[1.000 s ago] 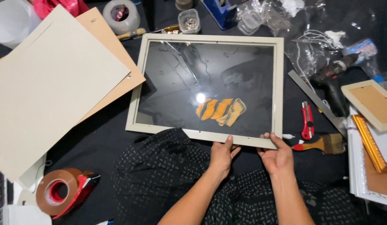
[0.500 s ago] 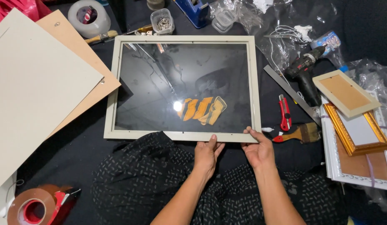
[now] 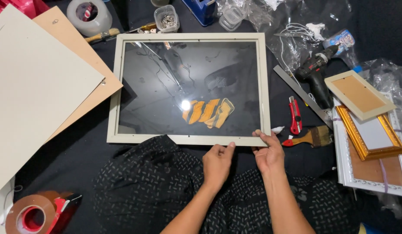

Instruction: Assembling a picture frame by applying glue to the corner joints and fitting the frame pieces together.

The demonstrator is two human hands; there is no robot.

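Observation:
A large pale grey picture frame (image 3: 114, 86) with glass lies flat on the dark floor in front of me. An orange and black striped cloth (image 3: 208, 112) shows at the glass near its lower middle. My left hand (image 3: 217, 164) rests at the frame's near edge, fingertips touching the rail. Just to the right, my right hand (image 3: 269, 152) grips the near right corner, thumb on top of the rail.
Large cardboard sheets (image 3: 32, 91) lie at left, tape rolls (image 3: 30, 214) at bottom left and top left (image 3: 89, 16). At right are a red utility knife (image 3: 295, 115), a paintbrush (image 3: 307, 138), a metal ruler (image 3: 298, 93), a cordless drill (image 3: 315, 76) and stacked small frames (image 3: 367, 130).
The view has shifted and the frame sits more centred; both hands stay at its near edge, the right hand now closer to the corner.

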